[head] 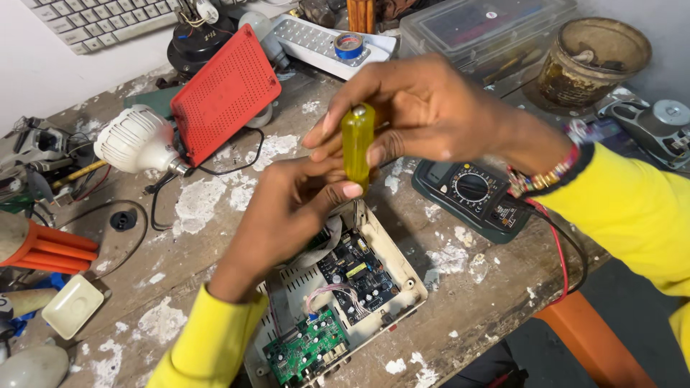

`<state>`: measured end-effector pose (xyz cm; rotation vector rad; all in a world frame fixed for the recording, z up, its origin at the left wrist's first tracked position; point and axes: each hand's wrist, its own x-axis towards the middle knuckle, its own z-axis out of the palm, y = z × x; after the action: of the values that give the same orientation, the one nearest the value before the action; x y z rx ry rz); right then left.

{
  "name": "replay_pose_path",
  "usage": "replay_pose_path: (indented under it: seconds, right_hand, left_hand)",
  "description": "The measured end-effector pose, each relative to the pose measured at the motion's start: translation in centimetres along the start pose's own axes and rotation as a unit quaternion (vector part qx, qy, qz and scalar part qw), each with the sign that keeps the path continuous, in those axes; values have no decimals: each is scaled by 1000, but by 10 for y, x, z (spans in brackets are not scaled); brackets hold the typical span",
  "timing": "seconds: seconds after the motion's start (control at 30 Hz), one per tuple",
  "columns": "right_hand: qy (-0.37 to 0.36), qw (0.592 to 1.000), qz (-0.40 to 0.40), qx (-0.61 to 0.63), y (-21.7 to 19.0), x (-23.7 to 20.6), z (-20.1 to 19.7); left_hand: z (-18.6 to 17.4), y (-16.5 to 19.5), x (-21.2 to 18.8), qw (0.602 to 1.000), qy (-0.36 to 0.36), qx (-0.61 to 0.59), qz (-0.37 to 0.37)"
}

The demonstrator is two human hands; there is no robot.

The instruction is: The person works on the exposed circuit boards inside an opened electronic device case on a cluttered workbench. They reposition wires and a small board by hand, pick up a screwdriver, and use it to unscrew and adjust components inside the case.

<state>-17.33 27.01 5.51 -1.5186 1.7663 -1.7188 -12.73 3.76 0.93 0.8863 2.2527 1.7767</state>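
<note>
Right hand (424,108) grips yellow screwdriver (357,140) upright, left hand (295,197) pinches its shaft to steady tip over open device w/ circuit boards (345,287) on tabletop (215,237).

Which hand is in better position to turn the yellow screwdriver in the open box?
Probably the right hand: its fingers wrap the top of the screwdriver handle, ready to twist. The left hand only touches the handle's lower end with its fingertips, above the box, so it seems suited to steadying.

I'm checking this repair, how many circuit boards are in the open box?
2: a green board at the near end of the box, and a dark board in the middle. The left hand may hide more.
</note>
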Motion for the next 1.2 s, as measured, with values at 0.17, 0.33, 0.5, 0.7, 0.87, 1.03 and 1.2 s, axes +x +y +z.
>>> replay_pose_path:
  seconds: [0.17, 0.33, 0.5, 0.7, 0.87, 1.03, 1.2]
  right_hand:
    - [-24, 999, -19, 23, 14, -5, -12]
    - [90, 990, -60, -92, 16, -9, 9]
    - [237, 853, -80, -459, -12, -17, 52]
    - [236, 785, -58, -569, -29, -9, 77]
    - [50, 980, -48, -189, -16, 0, 28]
    - [-33, 997, -29, -64, -3, -2, 2]
    - [37, 995, -35, -83, 7, -5, 12]
  left_hand:
    - [40, 27, -15, 940, 267, 208, -48]
    - [51, 20, -15, 935, 289, 207, -5]
    - [10, -14, 2, 998, 50, 14, -38]
    - [-34, -42, 25, 979, -183, -91, -19]
    - [-17, -27, 2, 987, -111, -115, -10]
    - [29, 11, -23, 976, 182, 113, -36]
    - [55, 24, -26, 937, 296, 187, -15]
